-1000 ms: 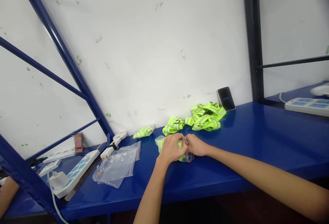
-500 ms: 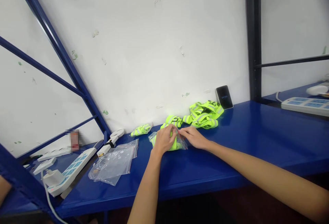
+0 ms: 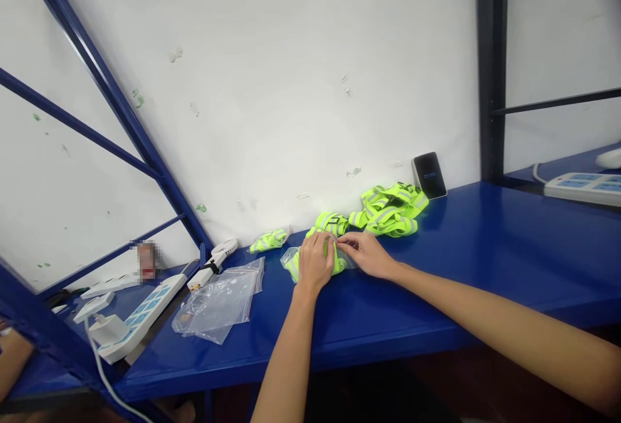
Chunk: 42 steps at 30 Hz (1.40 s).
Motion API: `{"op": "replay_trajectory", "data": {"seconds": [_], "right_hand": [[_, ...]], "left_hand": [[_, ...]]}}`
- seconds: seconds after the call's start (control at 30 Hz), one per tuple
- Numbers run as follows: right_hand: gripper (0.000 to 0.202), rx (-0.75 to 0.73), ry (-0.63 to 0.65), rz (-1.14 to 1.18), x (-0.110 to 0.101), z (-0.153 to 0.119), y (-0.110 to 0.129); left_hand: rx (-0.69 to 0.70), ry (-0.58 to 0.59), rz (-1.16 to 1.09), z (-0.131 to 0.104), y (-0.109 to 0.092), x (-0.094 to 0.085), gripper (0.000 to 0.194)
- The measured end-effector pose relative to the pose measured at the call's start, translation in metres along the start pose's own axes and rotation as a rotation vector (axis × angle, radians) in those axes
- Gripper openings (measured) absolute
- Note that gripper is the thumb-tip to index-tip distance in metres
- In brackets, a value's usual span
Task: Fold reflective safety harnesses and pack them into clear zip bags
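Note:
A clear zip bag [image 3: 290, 260] with a yellow-green reflective strap [image 3: 292, 269] inside lies on the blue table under my hands. My left hand [image 3: 315, 260] is closed on the bag from above, fingers curled near its zip edge. Beside it, my right hand [image 3: 366, 253] pinches the same edge between thumb and fingers, the two hands almost touching. The fingertips partly hide the zip. Just behind sits a rolled reflective strap [image 3: 332, 222], and to its right a loose heap of reflective straps [image 3: 391, 211].
Empty clear zip bags [image 3: 220, 300] lie to the left, with a small packed bag [image 3: 270, 240] behind them. A handheld fan [image 3: 219, 261] and a power strip [image 3: 145, 321] are farther left. A phone [image 3: 429, 175] leans on the wall. Another person's arm [image 3: 13, 361] shows at the left edge.
My right hand has drawn closer to my left along the bag's edge. The red zip line that showed between them is now mostly covered. The view has shifted slightly.

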State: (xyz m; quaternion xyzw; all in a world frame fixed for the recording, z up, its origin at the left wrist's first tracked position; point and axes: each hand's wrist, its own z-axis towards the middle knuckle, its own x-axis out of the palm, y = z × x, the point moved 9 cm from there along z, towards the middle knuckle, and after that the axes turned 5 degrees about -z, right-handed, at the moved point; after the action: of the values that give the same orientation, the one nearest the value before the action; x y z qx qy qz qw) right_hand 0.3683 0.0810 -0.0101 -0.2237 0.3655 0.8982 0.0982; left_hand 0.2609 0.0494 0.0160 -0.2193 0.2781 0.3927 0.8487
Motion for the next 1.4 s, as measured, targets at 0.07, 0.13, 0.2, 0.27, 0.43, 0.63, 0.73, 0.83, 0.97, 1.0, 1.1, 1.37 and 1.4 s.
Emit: {"op": "replay_trajectory", "data": {"seconds": [0.07,0.13,0.2,0.27,0.43,0.63,0.73,0.83,0.97,1.0,1.1,1.37,1.4], "right_hand": [[0.029,0.009,0.002,0.000,0.0011,0.0000,-0.0015],[0.030,0.027,0.008,-0.001,0.0025,0.0000,-0.0034],[0.031,0.044,0.014,-0.009,0.0035,-0.0002,-0.0049],[0.032,0.050,0.011,-0.010,0.0035,-0.0006,-0.0053],[0.029,0.028,-0.023,0.016,0.0011,-0.0015,-0.0034],[0.025,0.015,-0.045,-0.004,0.0007,-0.0022,-0.0029],[0.027,0.010,-0.054,-0.049,0.0011,-0.0028,-0.0030],[0.029,0.001,-0.053,-0.085,0.0012,-0.0037,-0.0023],[0.028,-0.035,-0.054,-0.071,0.0004,-0.0051,0.0008],[0.027,-0.037,-0.062,-0.059,-0.0003,-0.0054,0.0009],[0.024,-0.024,-0.092,-0.013,-0.0025,-0.0058,-0.0004],[0.020,-0.026,-0.118,-0.057,-0.0033,-0.0063,0.0013],[0.020,-0.029,-0.120,-0.065,-0.0031,-0.0065,0.0017]], "left_hand": [[0.007,0.005,-0.016,-0.0002,-0.0015,0.0008,0.021],[0.014,0.012,-0.024,-0.0003,-0.0029,0.0016,0.021],[0.014,0.017,-0.017,-0.0005,-0.0031,0.0028,0.022],[0.011,0.014,-0.004,-0.0011,-0.0024,0.0043,0.024],[-0.012,-0.030,0.030,-0.0034,0.0015,0.0043,0.025],[-0.002,0.005,0.007,-0.0034,0.0007,0.0067,0.024],[-0.015,0.006,-0.051,-0.0030,0.0022,0.0071,0.022],[-0.035,0.006,-0.058,-0.0028,0.0035,0.0074,0.020],[-0.034,0.007,-0.005,-0.0025,0.0015,0.0062,0.022],[-0.031,0.001,0.005,-0.0025,0.0010,0.0053,0.022],[-0.011,-0.018,0.016,-0.0027,0.0001,0.0041,0.021],[0.013,-0.054,-0.080,-0.0046,0.0026,0.0043,0.016],[0.008,-0.058,-0.114,-0.0046,0.0030,0.0033,0.016]]}}
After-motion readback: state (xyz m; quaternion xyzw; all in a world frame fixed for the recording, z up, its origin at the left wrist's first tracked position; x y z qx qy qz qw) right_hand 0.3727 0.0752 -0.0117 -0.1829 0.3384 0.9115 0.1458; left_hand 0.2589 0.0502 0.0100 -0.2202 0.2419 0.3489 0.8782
